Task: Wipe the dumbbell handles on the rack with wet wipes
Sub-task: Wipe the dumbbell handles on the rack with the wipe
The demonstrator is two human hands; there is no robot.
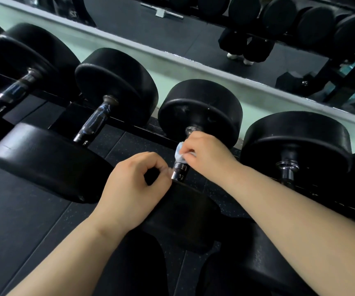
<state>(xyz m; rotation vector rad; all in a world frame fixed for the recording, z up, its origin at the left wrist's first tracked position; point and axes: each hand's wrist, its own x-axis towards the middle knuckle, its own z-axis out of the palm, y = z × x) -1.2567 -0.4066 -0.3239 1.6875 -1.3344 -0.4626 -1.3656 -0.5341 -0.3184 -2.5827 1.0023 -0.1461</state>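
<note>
Rack (129, 127) holds a row of dumbbells (116, 82) — right grip (206, 152) pinches wipe (179, 153) round one handle (178, 170); left grip (133, 184) curled beside it, contents unclear.

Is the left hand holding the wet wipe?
No, the right hand grips the wet wipe on the dumbbell handle; the left hand shows no wipe.
</note>
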